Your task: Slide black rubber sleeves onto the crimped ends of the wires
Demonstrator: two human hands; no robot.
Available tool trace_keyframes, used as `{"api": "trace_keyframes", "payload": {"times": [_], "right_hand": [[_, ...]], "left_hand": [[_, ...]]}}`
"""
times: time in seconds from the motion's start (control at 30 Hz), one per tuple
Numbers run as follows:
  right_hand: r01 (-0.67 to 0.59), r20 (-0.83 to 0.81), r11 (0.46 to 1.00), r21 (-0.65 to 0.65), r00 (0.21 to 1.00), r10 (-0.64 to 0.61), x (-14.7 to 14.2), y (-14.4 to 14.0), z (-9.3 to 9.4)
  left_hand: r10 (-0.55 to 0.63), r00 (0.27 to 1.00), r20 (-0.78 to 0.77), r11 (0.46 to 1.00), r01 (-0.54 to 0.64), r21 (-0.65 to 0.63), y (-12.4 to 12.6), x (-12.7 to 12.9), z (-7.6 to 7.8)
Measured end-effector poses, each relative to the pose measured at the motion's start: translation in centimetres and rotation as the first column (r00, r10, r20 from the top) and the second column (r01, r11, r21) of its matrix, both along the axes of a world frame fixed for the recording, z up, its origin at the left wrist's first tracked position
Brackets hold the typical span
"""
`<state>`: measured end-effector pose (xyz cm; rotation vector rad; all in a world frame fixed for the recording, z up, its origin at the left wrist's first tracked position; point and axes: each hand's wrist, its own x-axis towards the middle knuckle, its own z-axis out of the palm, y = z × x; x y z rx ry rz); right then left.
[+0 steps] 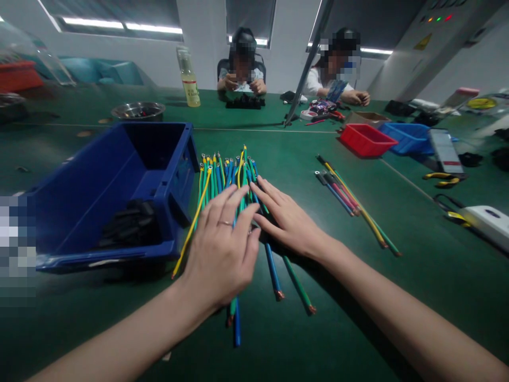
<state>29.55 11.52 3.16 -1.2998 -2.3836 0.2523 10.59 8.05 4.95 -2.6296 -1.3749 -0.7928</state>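
Several blue, green and yellow cables (218, 178) lie side by side on the green table, ring lugs at their far ends. My left hand (225, 239) rests over the bundle with its fingers extended, covering the middle of it. On the bundle's right side is my right hand (288, 215), its fingers spread and reaching onto the cables. Bare copper shows at the near ends of a blue cable (273, 270) and a green cable (299, 286). Beside my left hand, a yellow cable (194, 223) lies slanted. Neither hand visibly grips a cable.
A blue bin (91, 260) with black pieces (133, 223) stands at the left. To the right lie several separate cables (344, 193), a red tray (368, 140), a phone (445, 151) and pliers (443, 179). A metal bowl (138, 111) and bottle (188, 79) stand farther back. Two people sit opposite.
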Motion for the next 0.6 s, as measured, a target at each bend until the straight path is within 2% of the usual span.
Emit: {"api": "trace_keyframes", "payload": {"times": [0.07, 0.13, 0.27, 0.47, 0.6], "right_hand": [[0.011, 0.008, 1.000, 0.011, 1.000, -0.011, -0.1, -0.1, 0.0], [0.021, 0.020, 1.000, 0.010, 1.000, -0.021, -0.2, -0.1, 0.1], [-0.034, 0.031, 0.999, -0.018, 0.999, 0.035, -0.2, -0.2, 0.3], [-0.088, 0.033, 0.995, -0.051, 0.995, 0.089, -0.2, -0.4, 0.8], [-0.066, -0.025, 0.993, -0.098, 0.998, 0.063, -0.2, -0.4, 1.1]], "left_hand": [[0.128, 0.991, -0.029, 0.987, -0.130, -0.093, 0.7, -0.2, -0.5], [0.164, 0.985, -0.050, 0.964, -0.171, -0.203, 1.0, -0.3, -1.1], [0.086, 0.995, -0.041, 0.952, -0.094, -0.291, 0.0, -0.1, -1.4], [0.039, 0.999, 0.004, 0.960, -0.036, -0.279, -1.1, 0.1, -0.6], [-0.051, 0.994, 0.097, 0.966, 0.074, -0.248, -0.6, -0.1, -0.2]]}}
